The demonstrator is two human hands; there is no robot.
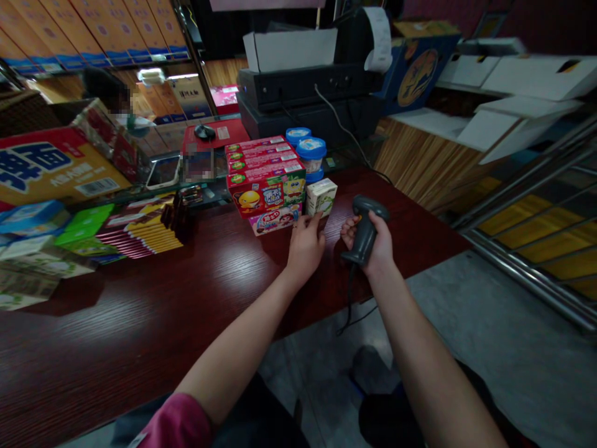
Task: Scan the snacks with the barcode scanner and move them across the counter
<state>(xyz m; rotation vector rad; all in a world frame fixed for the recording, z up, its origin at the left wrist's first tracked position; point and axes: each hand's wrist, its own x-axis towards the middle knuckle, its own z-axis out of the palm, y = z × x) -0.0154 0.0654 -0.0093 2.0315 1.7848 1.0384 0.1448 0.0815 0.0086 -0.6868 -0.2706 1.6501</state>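
My right hand (380, 242) is wrapped round the grip of a dark grey barcode scanner (364, 230), whose cable hangs over the table's front edge. My left hand (306, 247) reaches to a small white-and-green carton (321, 196), fingers stretched loosely forward with the fingertips at its lower front; whether they press on it I cannot tell. Just left of that carton stand red candy boxes (265, 177) on top of a pink box (276, 219). Behind it are stacked blue-lidded tubs (311, 149).
On the left of the dark wooden table (186, 330) lie several snack packs (144, 227), cartons (46, 256) and a large red-and-yellow box (51, 165). Black counter equipment (308, 93) stands at the back, near a mouse (204, 132). A metal rack (536, 267) is at right; a person (109, 93) is behind.
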